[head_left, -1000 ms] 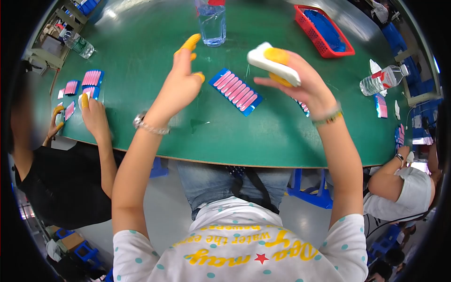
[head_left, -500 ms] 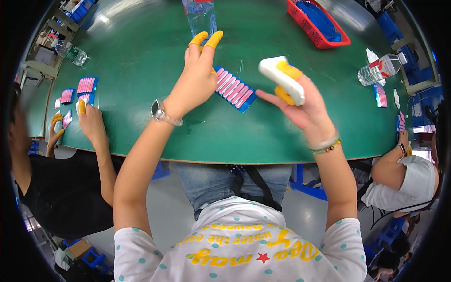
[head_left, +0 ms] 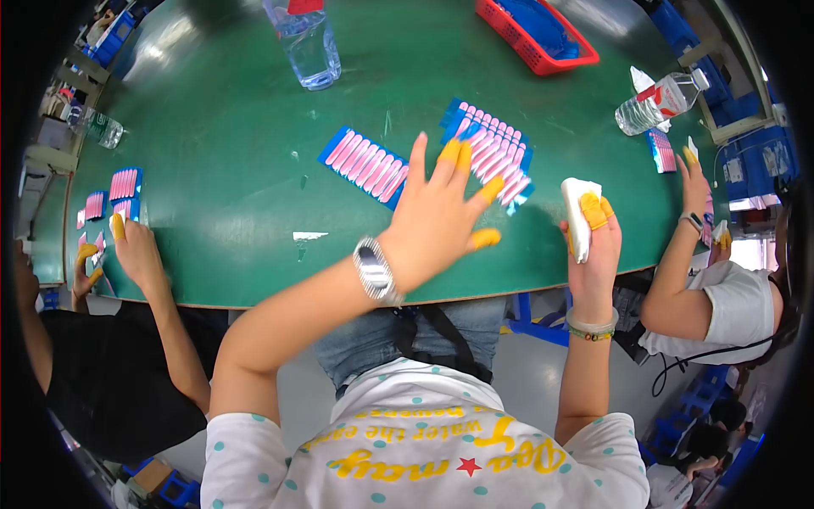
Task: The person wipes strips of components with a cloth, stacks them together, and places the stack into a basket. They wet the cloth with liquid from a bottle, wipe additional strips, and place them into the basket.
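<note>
My left hand [head_left: 441, 208] reaches across to the right with its fingers spread, several in yellow finger cots. Its fingertips are over, and seem to touch, an overlapping group of blue cards with rows of pink strips [head_left: 500, 153]. Fingers hide part of that group. To its left a single blue card of pink strips [head_left: 363, 165] lies slanted on the table, one end close to my left hand. My right hand [head_left: 600, 242], also in yellow finger cots, is closed around a folded white cloth [head_left: 578, 208], held near the front edge of the table.
On the green table [head_left: 220, 187] stands a clear bottle [head_left: 312, 55] at the back. A red basket with blue contents [head_left: 543, 47] lies back right, a lying water bottle [head_left: 661, 102] further right. Co-workers sit at left [head_left: 110, 365] and right [head_left: 716, 305], beside more pink-strip cards [head_left: 125, 182].
My left hand has swung right and nearer, from the single card to the card group now showing. My right hand has drawn back and lower with the cloth. The view has shifted right.
</note>
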### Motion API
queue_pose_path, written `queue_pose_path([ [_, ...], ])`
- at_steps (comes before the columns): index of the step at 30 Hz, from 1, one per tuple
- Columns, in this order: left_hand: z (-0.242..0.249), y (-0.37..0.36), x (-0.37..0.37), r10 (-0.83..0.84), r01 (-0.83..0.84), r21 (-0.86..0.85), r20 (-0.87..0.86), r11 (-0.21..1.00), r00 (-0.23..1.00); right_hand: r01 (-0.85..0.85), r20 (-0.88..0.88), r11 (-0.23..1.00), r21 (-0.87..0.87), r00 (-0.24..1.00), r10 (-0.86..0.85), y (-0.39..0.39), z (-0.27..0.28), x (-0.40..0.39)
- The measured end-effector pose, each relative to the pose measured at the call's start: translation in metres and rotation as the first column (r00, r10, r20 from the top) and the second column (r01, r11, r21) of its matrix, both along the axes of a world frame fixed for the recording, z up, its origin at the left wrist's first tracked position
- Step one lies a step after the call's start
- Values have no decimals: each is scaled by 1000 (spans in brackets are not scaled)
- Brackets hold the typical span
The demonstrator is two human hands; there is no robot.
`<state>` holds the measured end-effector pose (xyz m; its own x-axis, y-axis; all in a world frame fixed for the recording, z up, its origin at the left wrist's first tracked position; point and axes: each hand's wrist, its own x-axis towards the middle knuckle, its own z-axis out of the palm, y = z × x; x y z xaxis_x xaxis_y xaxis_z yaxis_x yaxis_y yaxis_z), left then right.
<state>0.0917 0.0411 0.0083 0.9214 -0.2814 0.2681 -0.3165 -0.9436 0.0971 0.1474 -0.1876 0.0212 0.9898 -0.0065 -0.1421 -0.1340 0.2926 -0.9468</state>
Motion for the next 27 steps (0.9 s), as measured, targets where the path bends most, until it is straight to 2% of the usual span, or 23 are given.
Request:
queue_pose_path([
  [2,14,0,-38,-41,41,4,-74,999,996,-51,86,984,-169,994,66,-6,-6,1],
  [3,18,-1,-54,-69,70,-1,-144,998,987,-38,70,986,-165,996,50,-2,-8,-1],
  [5,21,-4,-77,-75,67,-45,-208,997,975,-114,260,921,-373,940,222,18,-3,-6],
  [7,17,-4,-88,-58,35,-92,-255,995,965,-215,229,836,-505,900,370,39,7,-13],
  [8,15,-3,-91,-33,3,-126,-236,992,971,-122,352,680,-723,783,513,45,12,-10],
  [9,13,-2,-93,-5,-31,-162,-217,986,976,34,405,495,-868,625,667,50,15,-5],
  [10,6,-3,-93,31,-60,-126,-222,990,975,30,402,492,-870,622,672,56,12,-2],
  [12,-1,-6,-94,48,-73,-112,-215,991,976,149,380,358,-922,528,760,69,6,3],
  [13,-3,-8,-95,59,-80,-96,-206,992,977,150,381,357,-922,518,766,73,2,3],
  [15,-10,-11,-94,86,-108,-105,-193,989,977,203,343,277,-939,544,766,80,-4,-1],
  [17,-19,-14,-95,106,-116,-79,-126,990,986,226,339,255,-940,556,759,90,-3,-17],
  [19,-19,-17,-93,106,-115,-85,-98,990,990,258,291,192,-947,434,853,92,-10,-32],
  [21,-16,-18,-94,117,-126,-84,-101,988,988,268,283,176,-947,442,851,90,-5,-28],
  [24,-16,-21,-93,140,-151,-120,-95,981,986,329,301,110,-938,611,733,90,-5,-2],
  [25,-15,-21,-94,142,-153,-122,-94,981,985,331,300,109,-937,608,735,91,-6,-6],
  [27,-13,-22,-93,141,-153,-86,-131,985,981,387,311,139,-911,427,849,91,-6,-25],
])
